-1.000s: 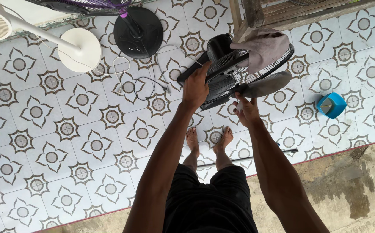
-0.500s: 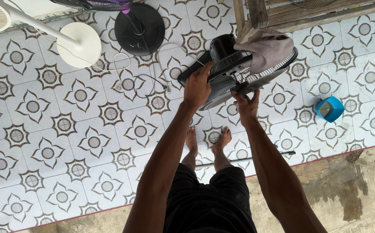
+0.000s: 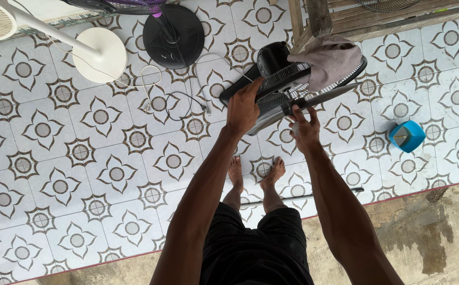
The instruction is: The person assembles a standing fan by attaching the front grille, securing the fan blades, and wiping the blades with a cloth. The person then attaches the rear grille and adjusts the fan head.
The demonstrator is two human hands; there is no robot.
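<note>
The person stood barefoot on the patterned tile floor (image 3: 81,153) and held a black electric fan (image 3: 285,84) up in front of the body, tilted so that its wire guard faced partly down. The fan was in the air above the floor, just below a wooden frame (image 3: 314,21), with a grey-pink cloth (image 3: 329,60) draped over the upper part of the guard.

The left hand (image 3: 243,108) was closed around the dark rear body of the fan, near the motor housing, fingers wrapped and carrying the weight. The right hand (image 3: 306,129) was half open, with its fingers spread and the tips touching the edge of a grey fan blade (image 3: 319,97) at the rim of the guard; something small and pale seemed to sit against its palm, but this could not be told for sure.

To handle the blade well, it seemed wise to keep the left grip firm so the fan would not swing, and to move the blade gently with the fingertips, without bending it against the wire.

On the floor lay a white fan base (image 3: 105,55), a black round base (image 3: 174,29), loose white cable (image 3: 150,87), a blue container (image 3: 406,136) and a thin rod (image 3: 314,194).
</note>
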